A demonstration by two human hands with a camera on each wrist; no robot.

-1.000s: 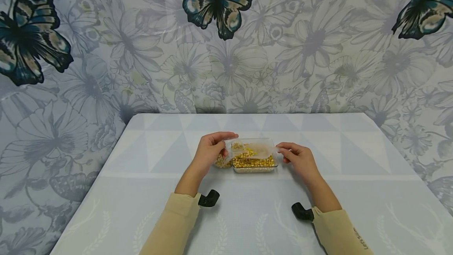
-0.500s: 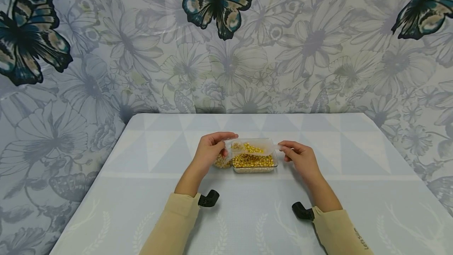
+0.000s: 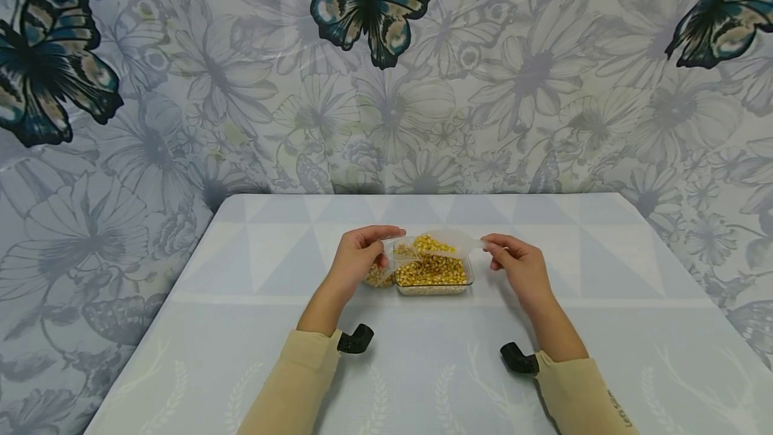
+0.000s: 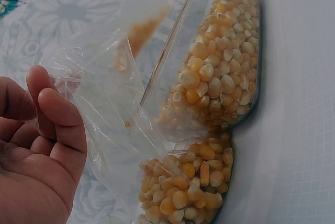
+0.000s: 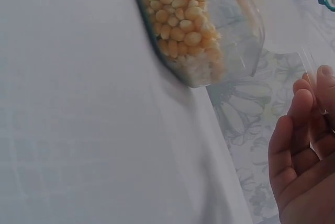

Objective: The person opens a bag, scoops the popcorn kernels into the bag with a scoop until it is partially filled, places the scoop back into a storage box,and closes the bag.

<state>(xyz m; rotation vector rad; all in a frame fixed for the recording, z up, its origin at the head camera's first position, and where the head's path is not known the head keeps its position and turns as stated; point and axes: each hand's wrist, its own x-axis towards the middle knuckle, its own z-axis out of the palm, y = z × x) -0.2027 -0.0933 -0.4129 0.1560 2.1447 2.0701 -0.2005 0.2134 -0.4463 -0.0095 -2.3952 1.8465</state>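
In the head view my left hand (image 3: 361, 252) pinches the mouth of a clear plastic bag (image 4: 110, 114) between thumb and fingers. Corn kernels (image 4: 183, 187) fill the bag's bottom, which rests against a clear rectangular container (image 3: 431, 291). More corn kernels (image 3: 430, 274) are heaped inside that container. Over its back part is a translucent white scoop (image 3: 465, 242) carrying a small pile of kernels. My right hand (image 3: 521, 267) pinches the scoop's thin handle at the right. The right wrist view shows the handle (image 5: 309, 69) between thumb and fingers, with the scoop's bowl only partly visible.
Everything stands on a pale patterned tabletop (image 3: 423, 368), whose back edge meets a wall with floral and butterfly print (image 3: 374, 5). A black wrist-worn device (image 3: 356, 339) sits at the left cuff, another black device (image 3: 518, 359) at the right.
My right hand has moved slightly up and to the right, lifting the scoop, and the kernels on it show more clearly. The left hand, bag and container stay put.
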